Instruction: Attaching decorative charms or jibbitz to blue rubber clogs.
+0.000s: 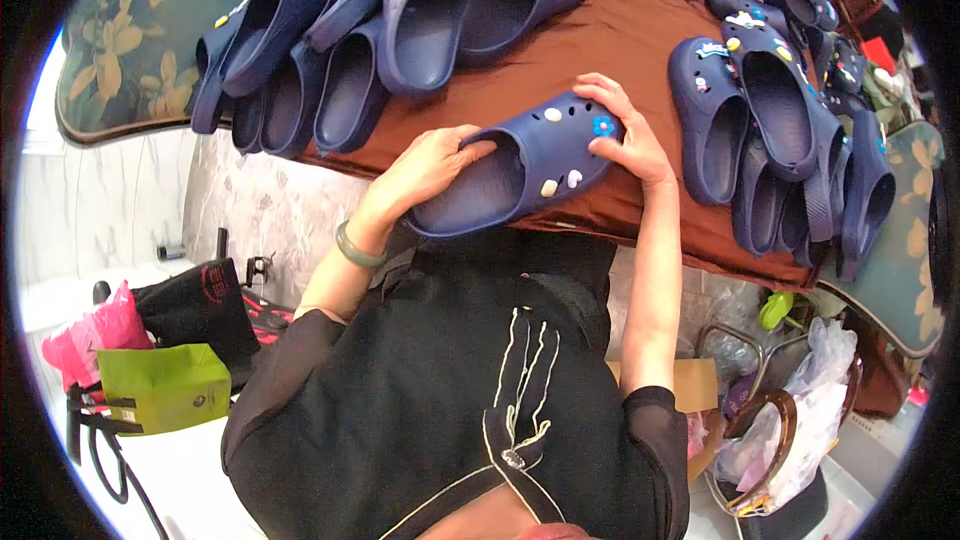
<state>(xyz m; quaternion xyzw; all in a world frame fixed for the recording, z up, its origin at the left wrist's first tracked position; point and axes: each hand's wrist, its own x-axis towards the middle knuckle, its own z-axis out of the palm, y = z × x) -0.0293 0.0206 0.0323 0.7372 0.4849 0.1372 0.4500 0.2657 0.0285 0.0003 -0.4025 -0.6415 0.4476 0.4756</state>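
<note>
Between my two hands is a navy blue clog (475, 185), tilted with its opening toward my left and its toe toward my right. Small charms sit in its holes, among them a blue flower and several pale pieces. My left hand (437, 168) grips the side of the opening, the thumb inside it. Around the toe end, my right hand (630, 132) curls with its fingers over the far side and its thumb near the blue flower charm. A pale bangle (360, 246) circles my left wrist.
A brown cloth (610, 50) covers the table. Navy clogs (425, 30) are piled at the far left, and more clogs (775, 110) at the right. On the lower left are a green bag (165, 390) and a pink package (100, 335); a clear plastic bag (790, 420) lies lower right.
</note>
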